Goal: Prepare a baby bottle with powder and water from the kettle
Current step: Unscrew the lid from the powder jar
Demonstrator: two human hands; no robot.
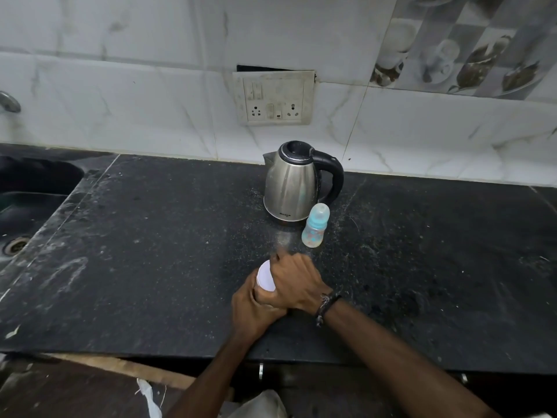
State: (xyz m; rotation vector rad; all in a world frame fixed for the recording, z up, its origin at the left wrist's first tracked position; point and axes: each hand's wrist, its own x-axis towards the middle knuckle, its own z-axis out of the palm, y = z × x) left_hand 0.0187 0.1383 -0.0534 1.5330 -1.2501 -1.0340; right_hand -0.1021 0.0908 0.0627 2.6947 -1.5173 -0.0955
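Observation:
A steel kettle (291, 184) with a black lid and handle stands at the back of the dark counter (150, 251). Just in front of it, to the right, a clear baby bottle (315, 226) with a blue collar and cap stands upright. Nearer to me, both hands wrap a small container with a white lid (264, 276). My left hand (253, 309) grips its body from below. My right hand (297, 285) curls over the lid from the right. The container's body is hidden by my fingers.
A dark sink (27, 206) with a drain lies at the left end of the counter. A socket panel (273, 98) is on the tiled wall behind the kettle. The counter's front edge runs just below my forearms.

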